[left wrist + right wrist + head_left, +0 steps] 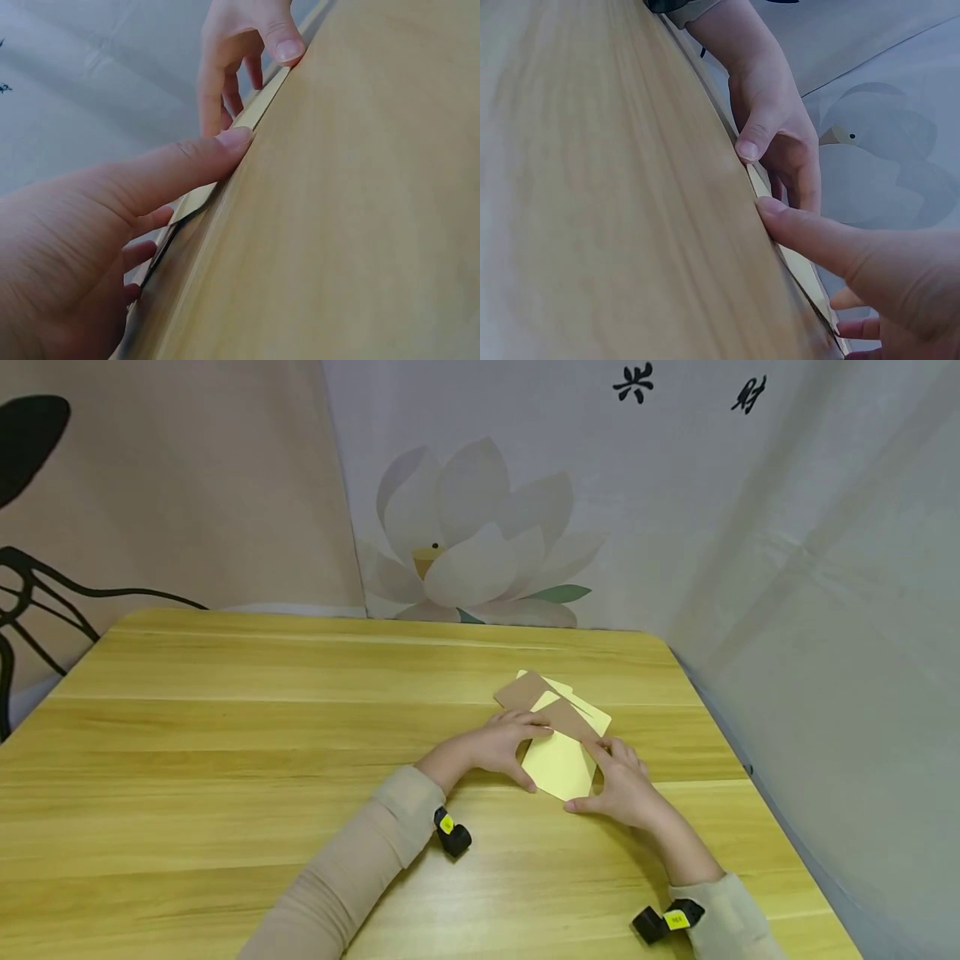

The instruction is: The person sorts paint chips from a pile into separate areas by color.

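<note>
A pale yellow card (561,765) lies on the table between both hands, a brown piece (570,718) covering its far part. My left hand (504,743) grips its left side, with the thumb at the near left corner and the fingers by the brown piece. On the right side my right hand (622,783) holds it, thumb at the near corner, fingers farther up the edge. Both wrist views show the card's thin near edge (262,105) between the two thumbs. Behind it, another brown piece (522,692) and more yellow card (592,714) overlap; how they join cannot be told.
The wooden table (225,735) extends far to the left of the hands, its right edge running close to the right arm. A pale curtain (825,568) with a printed lotus hangs behind. A black metal frame (37,585) stands at the far left.
</note>
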`<action>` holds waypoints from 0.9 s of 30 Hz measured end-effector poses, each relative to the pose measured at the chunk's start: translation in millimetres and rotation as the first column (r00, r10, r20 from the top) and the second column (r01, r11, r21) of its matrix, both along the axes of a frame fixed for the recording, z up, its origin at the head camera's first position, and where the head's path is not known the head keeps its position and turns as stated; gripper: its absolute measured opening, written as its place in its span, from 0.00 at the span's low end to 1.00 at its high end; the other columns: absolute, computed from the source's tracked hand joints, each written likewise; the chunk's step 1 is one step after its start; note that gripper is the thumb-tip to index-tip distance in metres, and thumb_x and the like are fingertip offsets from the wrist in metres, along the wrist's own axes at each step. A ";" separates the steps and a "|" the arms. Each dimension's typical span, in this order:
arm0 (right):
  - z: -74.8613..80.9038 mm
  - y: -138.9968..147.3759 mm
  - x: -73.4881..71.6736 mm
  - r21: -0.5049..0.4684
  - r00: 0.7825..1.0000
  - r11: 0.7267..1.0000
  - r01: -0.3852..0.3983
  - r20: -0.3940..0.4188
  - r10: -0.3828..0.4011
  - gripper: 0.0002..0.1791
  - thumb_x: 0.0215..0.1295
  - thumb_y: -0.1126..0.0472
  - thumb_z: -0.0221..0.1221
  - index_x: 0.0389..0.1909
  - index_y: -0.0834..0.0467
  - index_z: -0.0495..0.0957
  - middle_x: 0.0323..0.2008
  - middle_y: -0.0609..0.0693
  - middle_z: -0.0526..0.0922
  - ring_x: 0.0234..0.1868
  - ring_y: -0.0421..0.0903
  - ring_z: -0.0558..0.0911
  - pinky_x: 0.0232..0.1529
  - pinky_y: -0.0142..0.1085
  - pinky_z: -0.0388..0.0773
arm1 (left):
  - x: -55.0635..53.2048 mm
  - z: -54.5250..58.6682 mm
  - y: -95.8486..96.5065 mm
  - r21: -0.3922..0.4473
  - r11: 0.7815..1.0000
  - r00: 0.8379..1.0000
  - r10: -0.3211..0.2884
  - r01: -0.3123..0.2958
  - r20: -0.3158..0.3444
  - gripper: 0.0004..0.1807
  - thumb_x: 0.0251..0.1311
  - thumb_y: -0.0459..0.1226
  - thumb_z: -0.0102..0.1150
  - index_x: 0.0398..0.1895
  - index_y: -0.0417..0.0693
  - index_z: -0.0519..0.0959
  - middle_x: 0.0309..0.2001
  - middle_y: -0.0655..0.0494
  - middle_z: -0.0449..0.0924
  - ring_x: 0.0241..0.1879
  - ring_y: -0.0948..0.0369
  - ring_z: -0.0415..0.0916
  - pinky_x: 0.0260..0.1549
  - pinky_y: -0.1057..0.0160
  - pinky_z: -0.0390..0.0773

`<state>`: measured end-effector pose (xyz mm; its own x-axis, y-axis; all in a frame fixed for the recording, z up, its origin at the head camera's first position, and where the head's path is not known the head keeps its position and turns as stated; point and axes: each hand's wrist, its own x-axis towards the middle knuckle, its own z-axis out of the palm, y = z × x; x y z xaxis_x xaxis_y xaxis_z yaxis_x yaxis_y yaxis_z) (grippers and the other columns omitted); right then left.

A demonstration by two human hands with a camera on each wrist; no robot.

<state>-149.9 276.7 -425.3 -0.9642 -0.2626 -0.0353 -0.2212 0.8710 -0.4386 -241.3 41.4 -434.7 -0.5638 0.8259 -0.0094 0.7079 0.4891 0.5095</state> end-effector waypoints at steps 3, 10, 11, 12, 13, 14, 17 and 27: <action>1.0 -0.6 0.1 -0.010 1.000 1.000 -0.002 0.001 0.002 0.61 0.41 0.37 0.72 0.73 0.60 0.56 0.62 0.68 0.59 0.62 0.66 0.57 0.57 0.65 0.49 | -0.3 0.3 0.1 0.002 1.000 1.000 0.001 -0.001 -0.007 0.51 0.44 0.54 0.74 0.71 0.48 0.62 0.72 0.54 0.55 0.71 0.54 0.45 0.66 0.48 0.44; 0.2 -0.9 0.4 -0.031 1.000 1.000 0.000 -0.003 0.000 0.61 0.40 0.39 0.74 0.73 0.59 0.56 0.61 0.67 0.58 0.61 0.64 0.56 0.56 0.63 0.50 | 0.5 -0.3 0.6 -0.004 1.000 1.000 0.006 -0.006 -0.027 0.51 0.44 0.54 0.74 0.71 0.48 0.63 0.71 0.56 0.56 0.70 0.55 0.46 0.66 0.49 0.46; 0.0 -1.1 0.5 -0.032 1.000 0.999 0.000 -0.006 0.000 0.61 0.40 0.39 0.74 0.73 0.59 0.56 0.61 0.67 0.58 0.61 0.64 0.56 0.56 0.62 0.51 | 0.8 -0.4 0.7 -0.004 1.000 1.000 0.006 -0.007 -0.027 0.51 0.44 0.55 0.74 0.71 0.48 0.63 0.71 0.56 0.56 0.70 0.55 0.46 0.66 0.50 0.46; -0.1 -1.1 0.6 -0.034 1.000 0.999 0.000 -0.011 -0.001 0.61 0.39 0.40 0.75 0.73 0.58 0.57 0.61 0.67 0.58 0.61 0.64 0.56 0.56 0.62 0.51 | 1.1 -0.5 0.8 -0.001 1.000 1.000 0.007 -0.007 -0.026 0.51 0.43 0.54 0.74 0.71 0.48 0.63 0.70 0.56 0.57 0.70 0.55 0.46 0.66 0.49 0.46; -0.1 -1.4 0.6 -0.036 1.000 0.999 0.000 -0.017 0.000 0.60 0.39 0.40 0.75 0.73 0.58 0.57 0.61 0.66 0.58 0.61 0.63 0.56 0.56 0.62 0.51 | 1.4 -0.5 0.8 0.002 1.000 1.000 0.008 -0.008 -0.027 0.51 0.43 0.54 0.74 0.71 0.48 0.63 0.70 0.55 0.57 0.70 0.55 0.47 0.66 0.49 0.46; -0.2 -1.6 0.6 -0.038 1.000 0.999 -0.001 -0.022 0.000 0.60 0.39 0.40 0.75 0.73 0.57 0.57 0.60 0.66 0.58 0.60 0.63 0.57 0.56 0.61 0.51 | 1.7 -0.5 0.8 0.006 1.000 1.000 0.009 -0.009 -0.026 0.51 0.43 0.54 0.74 0.71 0.48 0.63 0.70 0.55 0.57 0.70 0.55 0.47 0.66 0.49 0.46; -0.3 -2.2 0.2 -0.041 0.999 0.999 -0.009 -0.046 0.007 0.60 0.38 0.41 0.76 0.72 0.56 0.58 0.60 0.65 0.58 0.59 0.62 0.57 0.55 0.59 0.52 | 1.9 -0.9 1.0 0.020 1.000 0.999 0.011 -0.010 -0.032 0.52 0.42 0.54 0.75 0.71 0.48 0.63 0.69 0.55 0.57 0.69 0.56 0.47 0.66 0.50 0.45; 0.4 -3.6 -1.9 -0.039 0.992 0.998 -0.043 -0.117 0.038 0.61 0.35 0.45 0.78 0.72 0.54 0.58 0.57 0.63 0.58 0.56 0.60 0.57 0.54 0.58 0.51 | 3.2 -1.1 0.8 0.041 0.999 0.998 0.013 -0.010 -0.063 0.54 0.40 0.55 0.76 0.72 0.48 0.62 0.68 0.55 0.57 0.68 0.56 0.49 0.65 0.51 0.46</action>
<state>-151.8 273.1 -424.9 -0.9496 -0.3008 0.0881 -0.3078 0.8419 -0.4432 -238.1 42.2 -435.7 -0.5719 0.8182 0.0598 0.7336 0.4774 0.4836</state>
